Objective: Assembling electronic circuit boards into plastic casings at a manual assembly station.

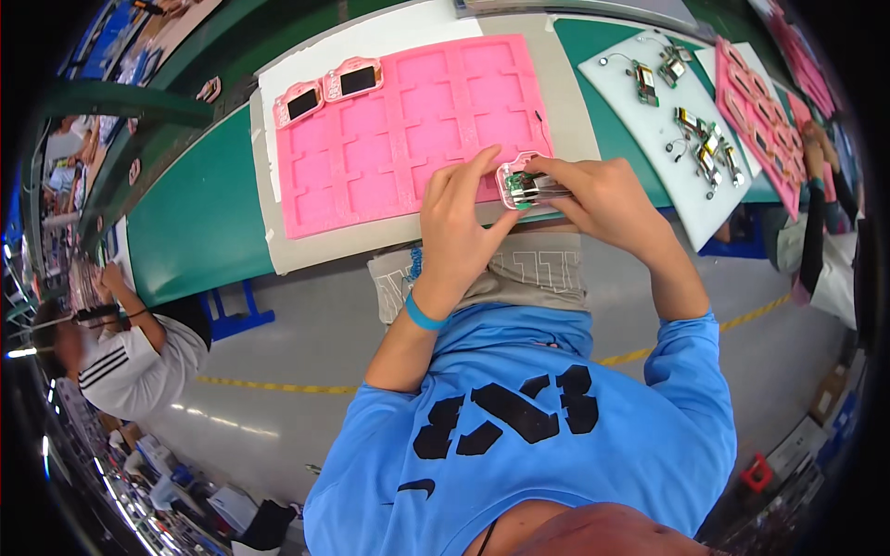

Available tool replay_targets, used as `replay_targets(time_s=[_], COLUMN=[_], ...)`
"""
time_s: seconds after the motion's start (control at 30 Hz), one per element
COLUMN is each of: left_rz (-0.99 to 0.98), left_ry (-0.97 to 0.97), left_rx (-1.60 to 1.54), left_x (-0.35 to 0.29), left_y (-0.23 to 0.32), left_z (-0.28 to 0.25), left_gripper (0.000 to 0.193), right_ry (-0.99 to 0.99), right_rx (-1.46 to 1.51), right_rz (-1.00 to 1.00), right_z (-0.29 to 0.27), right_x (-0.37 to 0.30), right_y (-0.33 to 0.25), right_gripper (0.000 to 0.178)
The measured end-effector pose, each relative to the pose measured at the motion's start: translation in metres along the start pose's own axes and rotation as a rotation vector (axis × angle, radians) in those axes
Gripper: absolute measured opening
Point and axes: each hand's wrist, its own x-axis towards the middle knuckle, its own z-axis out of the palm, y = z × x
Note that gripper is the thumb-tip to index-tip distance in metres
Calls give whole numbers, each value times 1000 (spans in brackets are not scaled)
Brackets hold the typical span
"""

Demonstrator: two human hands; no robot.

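Note:
Both my hands hold a small pink-framed device with a green circuit board and metal parts showing inside, just above the table's near edge. My left hand grips its left side with thumb and fingers. Fingers of my right hand press on its right side. Behind it lies a pink moulded tray with several square pockets. Two finished pink devices with dark screens sit in the tray's far left pockets.
A white foam pad to the right carries several small circuit assemblies with wires. More pink trays lie beyond it, near another person's arm. A green conveyor belt runs left, where a person in a white shirt sits.

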Motion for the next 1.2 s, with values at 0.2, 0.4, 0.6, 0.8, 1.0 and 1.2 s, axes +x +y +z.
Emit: replay_targets(time_s=[0.2, 0.4, 0.6, 0.8, 1.0, 1.2], left_rz=[23, 21, 69, 39, 36, 8], left_ry=[96, 162, 183, 191, 202, 190], left_rx=[-116, -162, -142, -150, -158, -165], left_x=[-4, -7, -9, -11, -13, -14], left_y=[-13, -17, -20, -20, -21, -22], left_z=[9, 15, 14, 12, 14, 16], left_gripper=[69, 65, 64, 63, 61, 54], right_ry=[-11, 0, -134, -146, -86, -27], right_rx=[-159, -65, 79, -33, -162, -218], right_rz=[37, 74, 230, 158, 69, 59], right_z=[12, 11, -2, -4, 4, 14], right_x=[4, 6, 20, 19, 14, 13], right_y=[-11, -5, -10, -15, -18, -22], right_gripper=[39, 34, 30, 30, 34, 38])
